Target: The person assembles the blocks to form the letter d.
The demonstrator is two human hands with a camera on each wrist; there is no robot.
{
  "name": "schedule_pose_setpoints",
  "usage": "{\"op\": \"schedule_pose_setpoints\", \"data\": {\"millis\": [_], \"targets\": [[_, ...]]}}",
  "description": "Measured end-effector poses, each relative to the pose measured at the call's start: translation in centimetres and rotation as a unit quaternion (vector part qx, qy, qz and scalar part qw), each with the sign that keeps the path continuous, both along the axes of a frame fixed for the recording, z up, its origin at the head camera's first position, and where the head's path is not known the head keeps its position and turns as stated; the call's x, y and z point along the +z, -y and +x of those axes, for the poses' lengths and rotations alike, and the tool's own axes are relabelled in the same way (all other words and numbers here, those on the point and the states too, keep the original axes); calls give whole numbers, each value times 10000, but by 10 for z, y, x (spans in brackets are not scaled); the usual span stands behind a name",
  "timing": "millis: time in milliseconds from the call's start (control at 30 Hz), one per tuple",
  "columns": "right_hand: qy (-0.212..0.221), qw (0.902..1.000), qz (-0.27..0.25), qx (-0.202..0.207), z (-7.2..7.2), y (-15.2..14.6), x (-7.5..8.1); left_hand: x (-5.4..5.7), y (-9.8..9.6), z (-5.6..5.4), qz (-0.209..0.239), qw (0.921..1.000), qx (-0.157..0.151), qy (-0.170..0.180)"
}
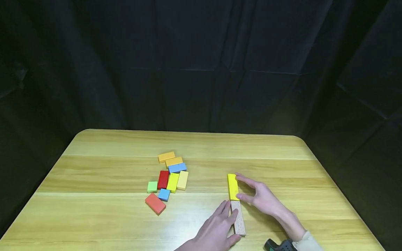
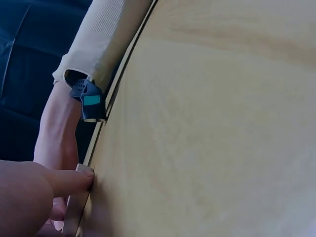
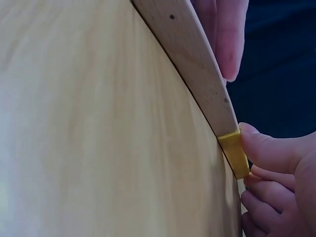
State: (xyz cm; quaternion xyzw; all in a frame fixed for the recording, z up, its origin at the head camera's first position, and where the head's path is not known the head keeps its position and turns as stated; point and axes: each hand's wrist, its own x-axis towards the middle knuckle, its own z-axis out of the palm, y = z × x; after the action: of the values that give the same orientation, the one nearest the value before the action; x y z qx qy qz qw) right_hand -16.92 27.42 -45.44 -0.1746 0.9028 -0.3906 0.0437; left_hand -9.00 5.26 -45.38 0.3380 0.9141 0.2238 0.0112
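Observation:
A yellow block (image 1: 232,187) and a plain wooden block (image 1: 239,223) lie end to end in one line on the table. My right hand (image 1: 264,198) pinches the yellow block from the right, index finger at its far end and thumb at the near corner by the joint. My left hand (image 1: 215,228) holds the wooden block, with fingers over its left side and top and the thumb by its near end. In the right wrist view the yellow block (image 3: 234,155) meets the wooden block (image 3: 197,69) under the right thumb.
To the left lies a loose cluster of coloured blocks, among them a red block (image 1: 163,180), a green block (image 1: 152,187), an orange-red block (image 1: 155,204) and a blue block (image 1: 177,168). Dark curtains (image 1: 201,69) hang behind and beside the wooden table (image 1: 94,209).

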Motion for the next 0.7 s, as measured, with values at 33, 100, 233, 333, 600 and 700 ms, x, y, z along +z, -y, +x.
{"op": "schedule_pose_setpoints", "data": {"millis": [33,100,233,333,600,700], "targets": [[1,10000,-13,-2,-1,-1,0,0,0,0,-16,10000,0,-38],[0,10000,-22,30,-2,-2,0,0,-1,-1,-10,9999,4,-129],[-15,10000,18,93,-2,-3,0,1,0,-2,114,9999,-10,-104],[-168,9997,161,11,1,-2,1,1,0,-3,282,9995,-26,141],[-693,9967,319,-289,13,5,-1,1,0,-4,308,9989,26,339],[-716,9963,283,-376,19,8,-1,1,-1,-4,280,9990,28,354]]}}
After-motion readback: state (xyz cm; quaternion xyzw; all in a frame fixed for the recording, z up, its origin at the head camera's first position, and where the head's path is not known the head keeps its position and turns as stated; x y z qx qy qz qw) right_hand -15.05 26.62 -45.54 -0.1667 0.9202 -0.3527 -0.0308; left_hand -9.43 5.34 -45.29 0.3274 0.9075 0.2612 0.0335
